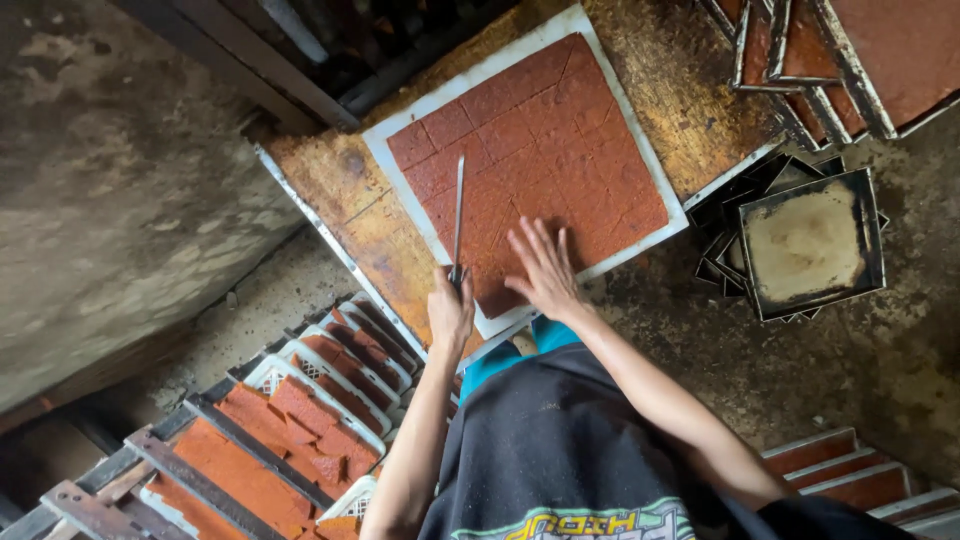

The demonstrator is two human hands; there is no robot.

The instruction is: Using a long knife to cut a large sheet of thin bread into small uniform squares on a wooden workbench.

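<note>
The left hand (450, 312) is closed tight around the handle of a knife (459, 215). The handle is hidden inside the fist. The long thin blade points up the frame, away from the person, and lies over the left part of the red sheet (545, 150). The blade runs along one of the cut lines, but it is hard to tell if the tip touches the sheet or just hangs over it.

The right hand (545, 268) is open and flat, fingers spread, pressing on the near edge of the sheet just right of the knife. It holds nothing. The two hands are near each other, with the blade between them.

The sheet sits in the middle top of the frame, on a white board (400, 170) on a worn brown tabletop (690, 90). It is already scored into squares.

At the lower left are white crates (262, 372) with cut red pieces. At the upper right are dark metal trays (810, 245), stacked, some cut off by the frame edge. More trays at the lower right are partly hidden by the person's arm.
</note>
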